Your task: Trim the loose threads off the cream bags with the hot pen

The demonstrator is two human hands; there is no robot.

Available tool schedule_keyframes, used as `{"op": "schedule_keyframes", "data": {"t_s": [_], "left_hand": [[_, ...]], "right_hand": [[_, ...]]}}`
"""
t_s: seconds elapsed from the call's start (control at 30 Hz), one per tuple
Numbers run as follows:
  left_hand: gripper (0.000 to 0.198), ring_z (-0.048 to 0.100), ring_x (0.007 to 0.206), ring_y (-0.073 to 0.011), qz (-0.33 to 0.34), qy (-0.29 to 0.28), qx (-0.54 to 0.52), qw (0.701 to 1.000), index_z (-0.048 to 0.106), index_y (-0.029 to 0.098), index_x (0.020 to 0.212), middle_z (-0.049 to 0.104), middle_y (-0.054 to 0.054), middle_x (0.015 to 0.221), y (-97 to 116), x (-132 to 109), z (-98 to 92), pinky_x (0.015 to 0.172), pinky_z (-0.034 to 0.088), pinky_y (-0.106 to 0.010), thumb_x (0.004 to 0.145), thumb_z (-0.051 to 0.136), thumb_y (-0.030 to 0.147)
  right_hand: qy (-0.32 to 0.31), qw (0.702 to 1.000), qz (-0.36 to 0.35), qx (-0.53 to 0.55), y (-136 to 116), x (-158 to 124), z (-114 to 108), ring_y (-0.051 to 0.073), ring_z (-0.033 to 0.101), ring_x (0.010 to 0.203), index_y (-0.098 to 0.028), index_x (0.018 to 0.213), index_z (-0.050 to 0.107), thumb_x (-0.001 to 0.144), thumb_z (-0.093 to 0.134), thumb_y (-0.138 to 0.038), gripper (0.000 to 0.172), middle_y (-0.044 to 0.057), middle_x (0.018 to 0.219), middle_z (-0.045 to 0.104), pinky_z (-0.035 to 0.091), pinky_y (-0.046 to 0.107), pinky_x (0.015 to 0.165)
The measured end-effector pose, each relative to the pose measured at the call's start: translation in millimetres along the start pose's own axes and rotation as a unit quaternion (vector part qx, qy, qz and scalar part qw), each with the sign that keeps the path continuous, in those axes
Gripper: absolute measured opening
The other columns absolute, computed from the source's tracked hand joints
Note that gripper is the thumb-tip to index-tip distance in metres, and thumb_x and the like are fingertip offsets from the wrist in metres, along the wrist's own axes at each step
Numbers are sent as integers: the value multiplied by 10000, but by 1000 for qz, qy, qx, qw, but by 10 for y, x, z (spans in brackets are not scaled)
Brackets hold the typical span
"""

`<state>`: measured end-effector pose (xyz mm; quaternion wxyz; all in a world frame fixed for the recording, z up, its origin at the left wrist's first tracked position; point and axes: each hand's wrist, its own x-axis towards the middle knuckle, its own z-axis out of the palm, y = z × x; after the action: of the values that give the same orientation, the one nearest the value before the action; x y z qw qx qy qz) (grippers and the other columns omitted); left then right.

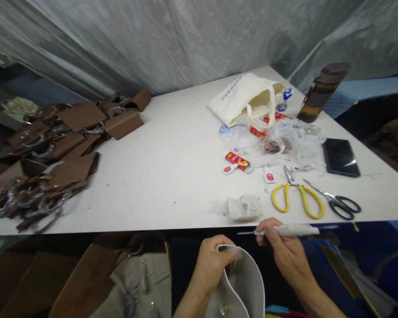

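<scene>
Below the table's front edge, my left hand (pixel 209 265) is closed on the upper rim of a light grey bag (pixel 252 274), thumb inside and fingers outside. A small gold metal fitting (pixel 223 309) shows low inside it. To the right, my right hand (pixel 287 254) grips an awl-like tool (pixel 296 229) with a white wrapped handle. Its thin metal tip points left, above the bag and apart from it. Just beyond the tip, a whitish block (pixel 244 207) sits on the table edge.
Yellow-handled scissors (pixel 305 201), black-handled scissors (pixel 343 205) and a dark tablet or phone (pixel 341 157) lie at right. Behind are small red boxes (pixel 238 160), plastic bags (pixel 298 137), a cream tote (pixel 242 99) and a bottle (pixel 323 92). Brown bags (pixel 76 117) pile up at left.
</scene>
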<state>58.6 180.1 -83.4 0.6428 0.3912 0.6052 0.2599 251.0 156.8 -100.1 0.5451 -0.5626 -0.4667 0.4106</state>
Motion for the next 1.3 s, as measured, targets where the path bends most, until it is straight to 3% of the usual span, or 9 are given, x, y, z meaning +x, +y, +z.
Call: {"op": "schedule_keyframes", "data": {"t_s": [0.1,0.3,0.47,0.67,0.83,0.93,1.07,1.13,1.3], "left_hand": [[187,561,602,-160,-7,14,-48,999,754,133,713,671,-40,627,-29,20,-56,593,402,-264,623,834,277],[182,542,595,-144,-4,25,-67,997,744,137,720,662,-30,624,-50,30,-129,598,404,-256,650,826,284],[173,506,579,-126,4,44,-51,998,707,143,697,630,-6,606,-14,36,-153,584,377,-247,656,800,283],[235,522,586,-132,-9,2,-46,999,724,128,710,643,-16,608,-23,33,-233,587,380,-248,629,846,312],[297,528,567,-128,-33,1,-65,997,747,117,737,662,-25,612,-45,-1,-275,575,378,-243,576,894,319],[302,525,567,-123,-39,-9,-73,997,749,114,712,662,-28,606,-34,-13,-287,574,376,-238,556,909,317],[330,524,562,-120,-45,-29,-82,995,759,112,712,665,-29,604,-18,-9,-300,569,377,-235,553,927,347],[358,534,562,-123,-51,-34,-81,995,766,108,724,673,-34,610,-17,-6,-305,565,379,-234,548,938,368],[425,566,572,-139,-64,-38,-82,994,773,102,735,698,-52,629,-21,-18,-307,572,400,-241,516,965,412]], "right_hand": [[29,995,-65,-62,-51,125,-1,161,618,754,-230,922,671,1076,530,-395,265,-5,781,648,491,255,735],[-6,982,-144,-125,-45,256,41,157,624,831,-241,993,671,1065,573,-275,127,-3,887,675,484,260,788],[-31,956,-212,-201,-38,320,68,174,650,861,-205,1007,654,1072,564,-253,121,27,909,700,489,285,820],[-29,899,-295,-322,-102,378,116,205,608,749,-182,943,636,1085,535,-277,198,52,817,680,438,327,729],[-47,894,-305,-325,-137,371,103,204,612,758,-178,967,652,1078,551,-263,173,52,820,679,430,327,738],[-42,921,-279,-268,-176,302,65,205,628,781,-190,984,670,1077,555,-324,200,51,846,698,452,324,755],[-96,987,-97,-80,-225,164,66,164,622,698,-206,876,642,1099,475,-360,319,6,738,640,481,268,666],[-126,991,-41,-28,-233,113,88,151,607,669,-202,829,637,1095,475,-373,356,-6,703,610,475,253,641],[-149,989,-18,-3,-223,78,122,147,585,677,-193,793,641,1081,497,-408,387,-2,716,601,460,253,649]]}}
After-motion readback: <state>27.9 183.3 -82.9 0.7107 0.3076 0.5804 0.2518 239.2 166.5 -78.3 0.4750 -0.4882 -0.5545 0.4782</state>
